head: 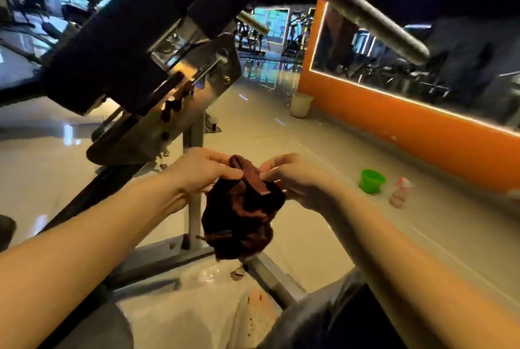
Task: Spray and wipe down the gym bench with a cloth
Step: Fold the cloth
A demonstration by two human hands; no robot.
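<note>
Below the black bench pad (135, 25), both hands pinched a dark red cloth (242, 216). Left hand (201, 170) and right hand (292, 177) gripped its top edge. Farther right, a spray bottle (401, 191) stood on the floor.

Glossy floor (323, 168), soft cloth (242, 219)

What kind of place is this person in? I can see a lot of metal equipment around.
Most likely a gym. A black padded bench on a steel frame stands right ahead, exercise machines fill the background, and a long orange-framed mirror runs along the wall on the right.
</note>
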